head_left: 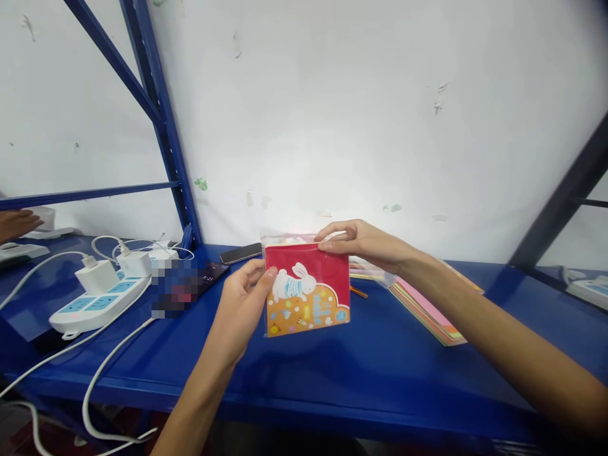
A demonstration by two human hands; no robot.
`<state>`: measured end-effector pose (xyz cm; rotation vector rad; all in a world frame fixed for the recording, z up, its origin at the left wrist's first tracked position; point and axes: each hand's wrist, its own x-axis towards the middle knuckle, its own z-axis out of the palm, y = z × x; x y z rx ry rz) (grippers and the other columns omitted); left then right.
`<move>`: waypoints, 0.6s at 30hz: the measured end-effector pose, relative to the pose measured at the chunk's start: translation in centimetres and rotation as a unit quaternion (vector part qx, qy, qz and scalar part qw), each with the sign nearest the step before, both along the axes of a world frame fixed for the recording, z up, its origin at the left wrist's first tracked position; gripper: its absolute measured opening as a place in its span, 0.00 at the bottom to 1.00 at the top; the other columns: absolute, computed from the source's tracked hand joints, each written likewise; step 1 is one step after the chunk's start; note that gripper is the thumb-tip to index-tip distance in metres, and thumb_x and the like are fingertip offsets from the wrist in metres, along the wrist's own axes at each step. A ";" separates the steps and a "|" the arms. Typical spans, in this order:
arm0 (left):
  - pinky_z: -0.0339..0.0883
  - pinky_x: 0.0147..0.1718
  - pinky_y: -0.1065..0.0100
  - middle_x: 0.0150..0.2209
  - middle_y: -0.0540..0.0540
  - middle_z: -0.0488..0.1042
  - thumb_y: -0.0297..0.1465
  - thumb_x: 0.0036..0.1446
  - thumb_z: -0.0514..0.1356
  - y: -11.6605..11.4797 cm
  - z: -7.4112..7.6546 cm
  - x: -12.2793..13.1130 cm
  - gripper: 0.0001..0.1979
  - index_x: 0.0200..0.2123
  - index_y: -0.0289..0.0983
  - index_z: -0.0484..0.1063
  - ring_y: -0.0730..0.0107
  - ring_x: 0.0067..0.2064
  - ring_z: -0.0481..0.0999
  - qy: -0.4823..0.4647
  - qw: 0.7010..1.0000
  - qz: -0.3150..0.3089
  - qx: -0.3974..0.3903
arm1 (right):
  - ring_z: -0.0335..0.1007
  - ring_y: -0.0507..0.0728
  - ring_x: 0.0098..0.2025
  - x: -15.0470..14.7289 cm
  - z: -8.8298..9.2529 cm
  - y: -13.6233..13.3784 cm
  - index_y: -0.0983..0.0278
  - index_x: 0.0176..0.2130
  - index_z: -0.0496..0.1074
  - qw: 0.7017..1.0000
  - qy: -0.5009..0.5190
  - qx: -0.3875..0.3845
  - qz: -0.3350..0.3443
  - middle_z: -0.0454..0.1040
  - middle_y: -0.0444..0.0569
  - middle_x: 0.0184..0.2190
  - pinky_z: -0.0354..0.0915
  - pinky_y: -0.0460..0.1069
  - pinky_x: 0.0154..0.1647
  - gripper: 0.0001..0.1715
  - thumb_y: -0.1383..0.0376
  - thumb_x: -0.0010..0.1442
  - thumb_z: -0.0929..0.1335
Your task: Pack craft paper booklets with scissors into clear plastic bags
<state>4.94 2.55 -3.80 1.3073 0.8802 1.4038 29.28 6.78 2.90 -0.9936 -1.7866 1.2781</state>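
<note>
The left hand [240,310] grips the left edge of a clear plastic bag [285,238], thumb on the front, and the right hand [365,244] clasps its top right corner, fingers curled over the edge. The bag, holding a red card [308,266] printed with a white rabbit, stands upright between both hands, above a blue steel shelf [304,373]. A smartphone [240,253] lies just beyond the left hand, with a white power strip [97,304] further left. A stack of coloured paper [427,310] lies below the right hand. Another person's hand [16,225] shows at the far left.
</note>
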 end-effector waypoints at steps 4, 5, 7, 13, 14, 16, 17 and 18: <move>0.74 0.36 0.67 0.39 0.43 0.85 0.39 0.53 0.69 0.0 0.2 -0.2 0.23 0.50 0.38 0.71 0.58 0.38 0.84 0.047 0.997 -0.031 -0.044 | 0.79 0.61 0.44 0.2 -0.9 0.7 0.61 0.43 0.79 0.997 -0.067 -0.016 0.024 0.83 0.52 0.40 0.72 0.52 0.41 0.21 0.54 0.52 0.80; 0.74 0.35 0.66 0.38 0.43 0.85 0.39 0.53 0.69 -0.1 0.3 -0.2 0.23 0.50 0.38 0.71 0.58 0.37 0.84 0.054 0.997 -0.038 -0.051 | 0.79 0.61 0.44 0.1 -1.1 0.7 0.60 0.44 0.79 0.996 -0.080 -0.016 0.034 0.83 0.51 0.40 0.72 0.52 0.42 0.23 0.53 0.51 0.80; 0.75 0.35 0.65 0.38 0.43 0.85 0.40 0.51 0.70 -0.1 0.5 -0.2 0.24 0.49 0.38 0.71 0.57 0.36 0.84 0.055 0.996 -0.043 -0.057 | 0.79 0.61 0.45 0.1 -1.2 0.8 0.60 0.47 0.79 0.992 -0.110 -0.005 0.058 0.83 0.52 0.42 0.72 0.51 0.42 0.26 0.49 0.52 0.78; 0.74 0.36 0.66 0.36 0.45 0.84 0.38 0.49 0.70 0.1 0.5 -0.3 0.23 0.46 0.37 0.71 0.59 0.36 0.84 0.009 0.998 -0.016 -0.063 | 0.79 0.58 0.37 2.0 0.7 1.1 0.65 0.47 0.78 0.979 -0.200 0.006 0.021 0.82 0.58 0.42 0.71 0.50 0.38 0.42 0.34 0.65 0.58; 0.74 0.36 0.68 0.36 0.46 0.84 0.37 0.50 0.69 0.1 0.5 -0.3 0.21 0.45 0.37 0.71 0.61 0.36 0.84 0.002 0.998 -0.012 -0.064 | 0.79 0.57 0.35 2.3 0.8 1.1 0.66 0.45 0.78 0.970 -0.241 0.004 0.010 0.82 0.58 0.41 0.70 0.50 0.35 0.40 0.37 0.67 0.59; 0.73 0.37 0.70 0.38 0.47 0.84 0.36 0.52 0.68 0.0 0.5 -0.2 0.18 0.44 0.37 0.72 0.62 0.38 0.83 -0.010 0.998 -0.005 -0.065 | 0.78 0.56 0.29 2.4 0.2 1.2 0.67 0.41 0.78 0.934 -0.358 -0.012 -0.006 0.83 0.58 0.37 0.68 0.48 0.29 0.30 0.45 0.69 0.62; 0.73 0.37 0.70 0.39 0.47 0.84 0.36 0.52 0.67 -0.1 0.5 -0.1 0.16 0.43 0.37 0.72 0.63 0.39 0.83 -0.014 0.998 -0.002 -0.065 | 0.77 0.55 0.26 2.2 -0.4 1.2 0.68 0.38 0.78 0.906 -0.422 -0.024 -0.020 0.83 0.57 0.34 0.67 0.48 0.27 0.25 0.50 0.69 0.64; 0.72 0.37 0.70 0.39 0.47 0.83 0.36 0.53 0.66 -0.2 0.5 0.1 0.15 0.43 0.38 0.72 0.63 0.39 0.83 -0.017 0.998 0.003 -0.063 | 0.77 0.55 0.25 1.9 -1.3 1.2 0.69 0.35 0.78 0.878 -0.475 -0.035 -0.039 0.82 0.56 0.30 0.67 0.48 0.27 0.20 0.55 0.68 0.66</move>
